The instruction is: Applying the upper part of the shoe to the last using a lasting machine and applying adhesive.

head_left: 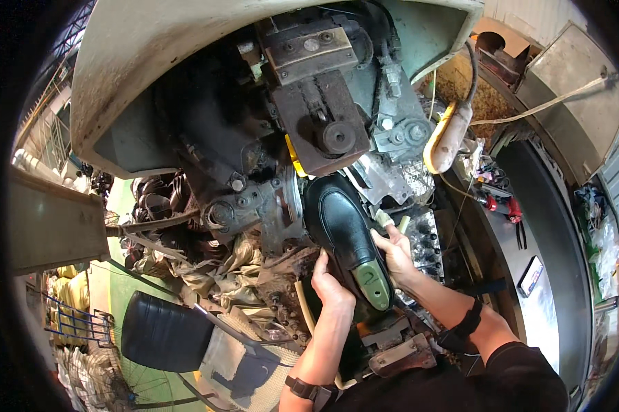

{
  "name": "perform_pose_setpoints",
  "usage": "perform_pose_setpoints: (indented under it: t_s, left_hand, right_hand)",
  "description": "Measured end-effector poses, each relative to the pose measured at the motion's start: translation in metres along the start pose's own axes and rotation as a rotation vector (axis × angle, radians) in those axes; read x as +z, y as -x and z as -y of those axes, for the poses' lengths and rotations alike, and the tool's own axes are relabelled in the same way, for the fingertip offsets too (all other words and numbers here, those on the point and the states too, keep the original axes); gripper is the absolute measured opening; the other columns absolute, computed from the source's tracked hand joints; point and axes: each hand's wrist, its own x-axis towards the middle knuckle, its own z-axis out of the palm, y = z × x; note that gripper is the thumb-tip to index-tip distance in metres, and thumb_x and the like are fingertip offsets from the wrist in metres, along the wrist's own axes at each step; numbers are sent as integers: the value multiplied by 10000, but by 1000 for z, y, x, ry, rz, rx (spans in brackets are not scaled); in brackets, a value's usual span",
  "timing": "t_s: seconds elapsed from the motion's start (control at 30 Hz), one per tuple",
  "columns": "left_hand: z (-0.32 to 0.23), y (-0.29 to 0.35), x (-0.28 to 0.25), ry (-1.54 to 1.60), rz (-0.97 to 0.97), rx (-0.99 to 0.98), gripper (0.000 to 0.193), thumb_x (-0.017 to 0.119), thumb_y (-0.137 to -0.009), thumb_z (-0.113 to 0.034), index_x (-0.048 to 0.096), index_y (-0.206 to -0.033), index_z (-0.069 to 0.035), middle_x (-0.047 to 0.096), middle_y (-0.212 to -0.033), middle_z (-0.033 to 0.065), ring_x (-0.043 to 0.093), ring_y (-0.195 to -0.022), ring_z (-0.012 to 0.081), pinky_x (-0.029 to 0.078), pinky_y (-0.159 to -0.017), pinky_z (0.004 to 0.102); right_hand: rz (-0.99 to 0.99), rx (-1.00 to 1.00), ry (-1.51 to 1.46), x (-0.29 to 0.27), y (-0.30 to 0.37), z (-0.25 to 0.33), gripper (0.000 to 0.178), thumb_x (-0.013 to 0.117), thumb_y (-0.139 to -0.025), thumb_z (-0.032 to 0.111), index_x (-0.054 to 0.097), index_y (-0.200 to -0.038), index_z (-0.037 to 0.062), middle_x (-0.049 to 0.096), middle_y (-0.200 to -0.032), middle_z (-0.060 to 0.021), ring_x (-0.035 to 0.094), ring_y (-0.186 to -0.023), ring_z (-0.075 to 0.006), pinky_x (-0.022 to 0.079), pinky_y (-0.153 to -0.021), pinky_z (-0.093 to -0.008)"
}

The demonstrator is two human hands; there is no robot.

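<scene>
A black leather shoe upper [335,218] is stretched over a green shoe last [374,283], its toe pointing away from me into the machine [316,117]. My left hand [332,283] presses against the left side near the heel, fingers mostly hidden beneath. On the opposite side, my right hand [394,255] grips the shoe, with the thumb along its edge. The toe lies just below the machine's dark metal head block and beside its metal side plates. What touches the toe underneath is hidden.
A lamp [449,137] with a yellow edge hangs at the right of the machine. Beyond it, a grey bench [536,312] carries a phone [531,277] and a red-handled tool [508,208]. A black-backed chair [165,331] stands at lower left, near piled shoes [159,200].
</scene>
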Motion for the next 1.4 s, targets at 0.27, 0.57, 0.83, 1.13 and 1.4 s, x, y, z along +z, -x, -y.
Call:
perform_pose_setpoints:
  t_s: [0.27, 0.57, 0.83, 1.13, 1.4]
  left_hand:
    - [9, -14, -17, -34, 15, 146, 315, 605, -989, -244, 646, -1163, 16, 696, -1148, 101, 662, -1017, 234, 515, -919, 366]
    - [7, -12, -6, 46, 98, 45, 360, 588, -1008, -309, 650, -1216, -21, 686, -1200, 77, 653, -1058, 218, 509, -939, 358]
    - [0, 2, 8, 19, 122, -41, 434, 523, -1026, -409, 633, -1278, -74, 663, -1277, 46, 640, -1102, 218, 485, -992, 365]
    - [-73, 10, -101, -339, -107, 206, 402, 686, -945, -246, 589, -1253, -6, 654, -1099, 112, 627, -1021, 252, 524, -965, 408]
    - [-79, 32, -205, -299, -396, 221, 275, 706, -930, -181, 618, -1138, -24, 668, -979, 73, 652, -881, 202, 566, -862, 355]
  right_hand:
    - [-24, -38, -4, -8, -13, -17, 564, 679, -949, 93, 384, -1422, 6, 676, -1149, -144, 673, -932, -165, 564, -806, -300]
    - [-78, 0, -47, -10, -18, -15, 572, 705, -940, 160, 411, -1383, -49, 625, -1205, -135, 652, -976, -169, 551, -841, -308]
    - [-32, 56, -58, 3, -7, -2, 511, 703, -958, 238, 466, -1326, -24, 677, -1106, -80, 660, -909, -148, 551, -799, -292]
    - [-160, 96, 638, -131, 4, 55, 696, 612, -1005, 255, 271, -1480, -123, 681, -1125, -275, 723, -888, -282, 612, -761, -357]
    - [-378, 209, 842, -259, -21, -19, 1005, 782, -802, 281, 200, -1536, -87, 476, -1456, -280, 490, -1333, -330, 408, -1065, -401]
